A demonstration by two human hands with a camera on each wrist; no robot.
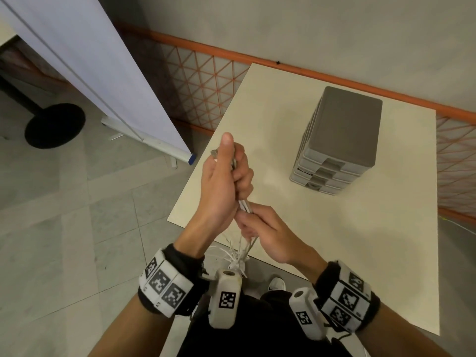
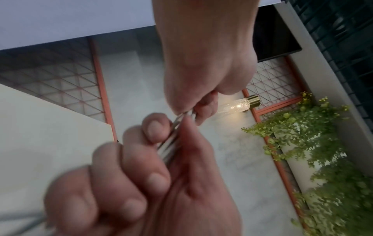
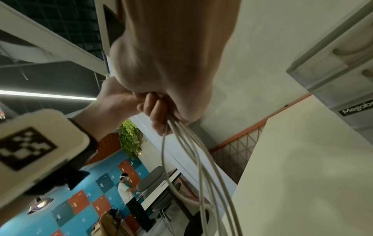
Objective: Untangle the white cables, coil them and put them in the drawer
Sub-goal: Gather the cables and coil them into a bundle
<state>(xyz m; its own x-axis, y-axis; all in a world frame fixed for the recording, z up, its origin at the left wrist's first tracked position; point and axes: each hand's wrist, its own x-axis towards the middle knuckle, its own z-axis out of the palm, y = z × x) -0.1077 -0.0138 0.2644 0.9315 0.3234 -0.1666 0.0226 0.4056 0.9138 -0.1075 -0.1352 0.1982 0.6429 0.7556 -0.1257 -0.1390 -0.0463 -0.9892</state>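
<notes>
Both our hands clamp one bundle of thin white cables (image 1: 244, 206) in the air.

Our left hand (image 1: 221, 184) fists round the upper strands, our right hand (image 1: 260, 228) pinches just below, above the beige surface (image 1: 334, 228); the grey plastic drawer unit (image 1: 340, 140) stands well apart, drawers closed.

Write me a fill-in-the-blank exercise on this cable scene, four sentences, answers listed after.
1. Both hands grip the bundle of thin white cables; the upper one is the ____ hand.
2. The grey plastic drawer unit stands on the cream ____.
3. All its drawers are ____.
4. The right hand grips the cables ____ the left hand.

Answers: left; table; closed; below
</notes>
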